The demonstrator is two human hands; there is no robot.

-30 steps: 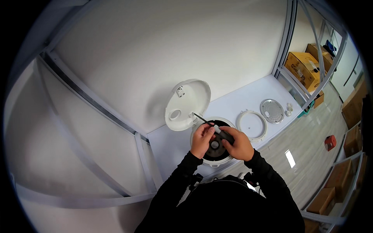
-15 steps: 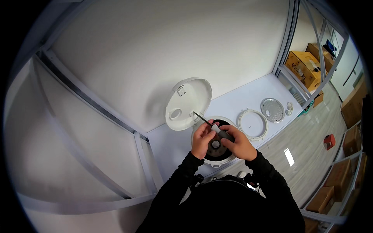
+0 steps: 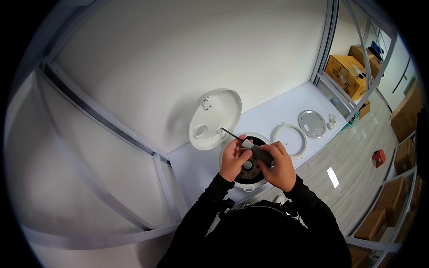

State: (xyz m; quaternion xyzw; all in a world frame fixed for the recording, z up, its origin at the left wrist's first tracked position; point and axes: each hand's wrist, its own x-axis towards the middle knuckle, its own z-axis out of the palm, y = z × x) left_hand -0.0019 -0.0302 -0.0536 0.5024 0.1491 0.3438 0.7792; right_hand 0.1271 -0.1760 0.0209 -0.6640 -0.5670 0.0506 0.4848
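Observation:
A white rice cooker [image 3: 247,188] stands on the table with its lid shell [image 3: 226,108] swung up toward the wall. Its round dark inside shows below my hands, with a pale knob in the middle. My right hand [image 3: 282,169] is closed around the grey handle of a screwdriver [image 3: 261,154]. Its thin shaft slants up to the left, and the tip meets the inner face of the lid near the hinge. My left hand [image 3: 231,164] is closed with its fingertips at the front of the screwdriver, by the light collar and shaft.
On the white table [image 3: 292,102] to the right lie a white plastic ring [image 3: 305,145], a perforated metal disc [image 3: 312,124] and small white parts [image 3: 330,126]. Frame posts and a pale wall enclose the table. Beyond stand cardboard boxes [image 3: 346,76] and a red object [image 3: 379,158] on the floor.
My right hand has shifted its grip on the screwdriver handle, with the wrist turned and slightly lower. The tip stays at the same spot on the lid. The whole view has shifted a little.

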